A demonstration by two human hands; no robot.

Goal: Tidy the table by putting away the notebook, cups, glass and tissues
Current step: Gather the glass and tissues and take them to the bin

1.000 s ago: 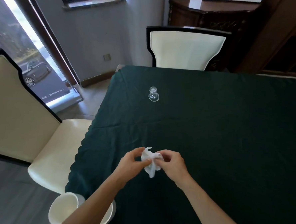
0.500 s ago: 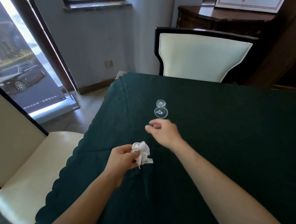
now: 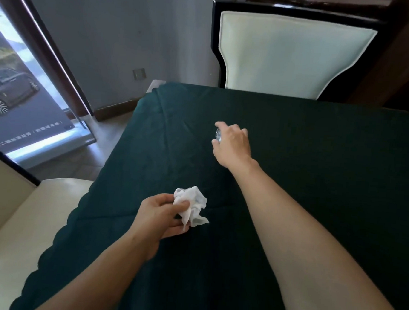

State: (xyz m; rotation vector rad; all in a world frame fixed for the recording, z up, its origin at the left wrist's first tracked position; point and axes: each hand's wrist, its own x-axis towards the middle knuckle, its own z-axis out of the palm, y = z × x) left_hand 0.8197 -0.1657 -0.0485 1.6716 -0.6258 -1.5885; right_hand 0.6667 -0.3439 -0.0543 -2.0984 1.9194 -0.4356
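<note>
Crumpled white tissue (image 3: 192,204), plain dark green tablecloth (image 3: 319,142), cream chair (image 3: 291,54) with black frame

One view only, from my head, wide-angle, aimed forward and steeply down over the near edge of the table (image 3: 318,161). Both my forearms run in from the bottom, close to the lens. The far edge and the chair (image 3: 288,54) behind it sit at top; the table's left edge crosses frame left.
</note>
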